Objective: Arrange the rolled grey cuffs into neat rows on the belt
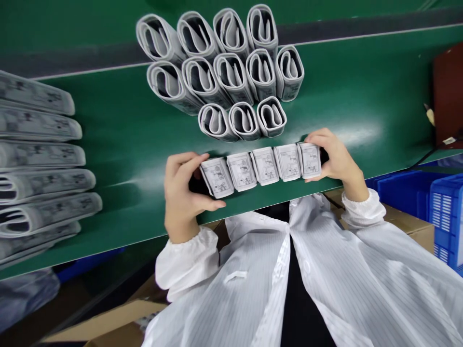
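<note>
Several folded white paper bundles with printed drawings (265, 166) stand side by side in a row near the front edge of the green table (123, 202). My left hand (184, 193) curves around the left end of this row, thumb below and fingers above. Around the right end bundle (310, 160) are the fingers and thumb of my right hand (334, 156). Both hands press the row from its two ends. Just behind stand three rolled bundles (243, 121), their coiled ends facing up, and behind those are two longer rows of similar bundles (231, 77).
More folded bundles (47, 154) lie stacked at the table's left. A brown-red object (448, 96) with a cable sits at the right end. Below the table are blue crates (443, 212) at the right and cardboard boxes (104, 320) at the lower left.
</note>
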{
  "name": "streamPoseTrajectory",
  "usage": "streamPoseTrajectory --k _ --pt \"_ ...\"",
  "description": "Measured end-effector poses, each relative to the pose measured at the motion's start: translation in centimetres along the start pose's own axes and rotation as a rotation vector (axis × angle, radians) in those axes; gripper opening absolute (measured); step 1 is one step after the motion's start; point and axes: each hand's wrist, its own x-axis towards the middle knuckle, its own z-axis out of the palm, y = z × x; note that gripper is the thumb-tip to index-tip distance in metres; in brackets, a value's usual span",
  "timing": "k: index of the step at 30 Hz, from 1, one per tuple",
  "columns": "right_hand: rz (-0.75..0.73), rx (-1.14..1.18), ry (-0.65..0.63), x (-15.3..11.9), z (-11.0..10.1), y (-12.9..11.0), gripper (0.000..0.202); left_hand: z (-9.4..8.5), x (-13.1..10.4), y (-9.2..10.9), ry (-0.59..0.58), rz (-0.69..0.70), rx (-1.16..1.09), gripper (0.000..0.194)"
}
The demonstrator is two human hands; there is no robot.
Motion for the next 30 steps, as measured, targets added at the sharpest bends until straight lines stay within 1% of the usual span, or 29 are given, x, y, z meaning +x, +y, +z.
streamPoseTrajectory --k 1,3,5,7,9,10,11,12,13,14,15,16,17,18,19,20,21,23,25,27,28,30 --pt "-0.010 -0.010 0.010 -0.2 0.2 0.2 0.096 0.1 0.0 -0.2 0.021 0.025 0.005 0.095" --pt "-0.022 -0.040 0.013 -0.6 0.1 0.4 0.083 0.4 -0.1 -0.7 0.111 0.098 0.039 0.085" --pt "-0.061 -0.085 -0.047 -0.8 -0.6 0.4 0.074 0.7 -0.4 -1.2 0.213 0.119 0.104 0.066" --pt "-0.165 -0.133 -0.139 -0.2 -2.3 0.0 0.080 1.1 -0.9 -1.3 0.305 0.119 0.208 0.049" --pt "-0.298 -0.163 -0.169 1.8 -4.4 -0.7 0.096 1.8 -1.6 -0.5 0.458 0.174 0.343 0.041" --pt "-0.355 -0.167 -0.150 3.4 -5.4 -1.0 0.102 2.5 -1.9 0.3 0.554 0.218 0.388 0.039" --pt "-0.399 -0.165 -0.116 5.4 -6.2 -1.3 0.103 3.4 -2.2 1.3 0.646 0.242 0.407 0.037" --pt "-0.421 -0.162 -0.081 7.9 -6.7 -1.4 0.099 4.6 -2.5 2.5 0.688 0.215 0.371 0.033" --pt "-0.421 -0.160 -0.048 10.6 -6.9 -1.4 0.092 5.9 -2.7 3.8 0.681 0.157 0.282 0.025" --pt "-0.402 -0.158 -0.026 13.5 -6.8 -1.1 0.084 7.3 -2.8 5.0 0.628 0.056 0.183 0.017" --pt "-0.352 -0.158 -0.010 16.3 -6.4 -0.8 0.080 8.7 -2.8 6.1 0.562 -0.068 0.090 0.014" --pt "-0.292 -0.153 0.008 18.9 -5.9 -0.3 0.082 10.0 -2.8 6.9 0.541 -0.178 0.002 0.020" --pt "-0.244 -0.135 0.008 21.2 -5.2 0.3 0.089 11.0 -2.8 7.5 0.523 -0.252 -0.070 0.033" --pt "-0.198 -0.108 -0.014 22.8 -4.5 0.8 0.095 11.7 -2.7 7.8 0.496 -0.303 -0.141 0.049" --pt "-0.154 -0.077 -0.051 23.8 -3.8 1.2 0.099 12.1 -2.7 8.0 0.461 -0.333 -0.212 0.065" --pt "-0.122 -0.044 -0.087 24.1 -3.3 1.6 0.098 12.3 -2.6 7.9 0.412 -0.345 -0.282 0.079" --pt "-0.099 -0.008 -0.112 23.7 -2.9 1.9 0.095 12.3 -2.5 7.7 0.359 -0.348 -0.351 0.090" --pt "-0.044 0.074 -0.131 21.8 -2.4 2.6 0.085 12.0 -1.9 7.1 0.289 -0.341 -0.482 0.106" --pt "0.073 0.203 -0.125 19.1 -2.1 3.3 0.079 11.7 -0.8 6.5 0.308 -0.329 -0.603 0.114" --pt "0.159 0.385 -0.081 16.7 -1.4 4.0 0.078 11.6 0.8 6.0 0.331 -0.331 -0.711 0.116" --pt "0.169 0.474 -0.053 15.7 -1.0 4.2 0.081 11.6 1.5 5.8 0.328 -0.332 -0.753 0.118" --pt "0.130 0.605 0.014 13.9 0.1 4.4 0.090 11.7 2.8 5.4 0.299 -0.311 -0.796 0.124"
